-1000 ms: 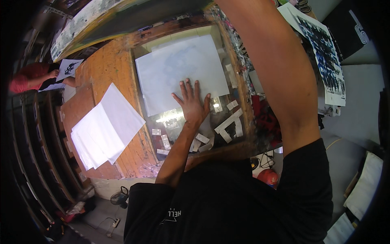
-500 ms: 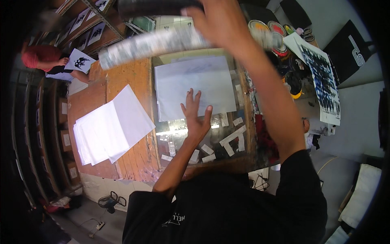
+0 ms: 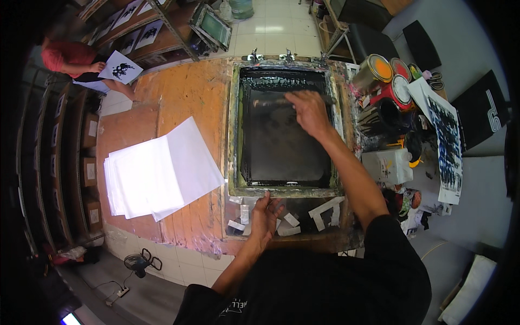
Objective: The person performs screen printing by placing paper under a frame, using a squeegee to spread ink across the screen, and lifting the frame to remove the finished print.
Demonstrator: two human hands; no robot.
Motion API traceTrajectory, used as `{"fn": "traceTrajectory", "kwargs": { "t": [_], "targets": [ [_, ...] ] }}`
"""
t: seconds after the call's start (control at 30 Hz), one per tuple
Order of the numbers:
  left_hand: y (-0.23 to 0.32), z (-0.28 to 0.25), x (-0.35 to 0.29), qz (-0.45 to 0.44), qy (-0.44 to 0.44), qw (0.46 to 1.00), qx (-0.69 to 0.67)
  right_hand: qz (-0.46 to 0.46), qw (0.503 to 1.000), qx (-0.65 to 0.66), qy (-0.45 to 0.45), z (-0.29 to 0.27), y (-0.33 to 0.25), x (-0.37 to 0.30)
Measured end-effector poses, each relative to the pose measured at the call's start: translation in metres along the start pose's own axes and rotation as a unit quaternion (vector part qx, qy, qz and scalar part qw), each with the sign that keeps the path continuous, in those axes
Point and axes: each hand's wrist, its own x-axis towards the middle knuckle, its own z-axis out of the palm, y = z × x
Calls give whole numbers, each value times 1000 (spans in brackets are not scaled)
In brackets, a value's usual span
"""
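A screen-printing frame [image 3: 233, 162] lies flat over the glass panel in the table, its mesh coated with black ink. My right hand [image 3: 312, 114] is closed on a dark squeegee [image 3: 275, 101], which lies across the far half of the mesh. Wet ink shines along the far end of the frame. My left hand [image 3: 264, 219] is at the frame's near edge, palm turned up and fingers apart, its thumb tip against the rim. The sheet under the frame is hidden. To the left, a loose stack of white paper [image 3: 154, 173] rests on the wooden table [image 3: 189, 86].
Clamps [image 3: 287, 55] stand behind the frame. Ink cans [image 3: 379, 70], a white container [image 3: 387, 167] and an ink-smeared sheet [image 3: 441, 141] crowd the right side. Tape pieces [image 3: 325, 211] mark the near glass. A person [image 3: 59, 62] at far left holds a printed sheet [image 3: 120, 70].
The raised frame has come down over the sheet. My right hand went from the frame's edge to the squeegee. My left hand left the paper and moved toward me.
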Motion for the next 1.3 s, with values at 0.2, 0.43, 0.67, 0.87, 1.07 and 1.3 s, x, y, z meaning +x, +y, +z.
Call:
{"fn": "traceTrajectory", "kwargs": {
  "t": [0.2,0.43,0.67,0.87,1.07,1.3],
  "targets": [
    [4,14,-12,10,29,1000,4,21,995,-101,16,53,48,42],
    [4,11,-22,32,5,999,29,85,990,-55,-99,27,-22,-19],
    [6,16,-17,32,10,997,74,98,991,-12,-90,-25,-148,-158],
    [-4,8,-1,36,41,998,44,125,977,-84,-154,-26,-152,-135],
    [-9,5,10,29,53,998,34,128,967,-67,-209,-21,-120,-115],
    [-7,10,7,35,65,997,32,116,949,-23,-291,-6,-115,-127]
  ]
}}
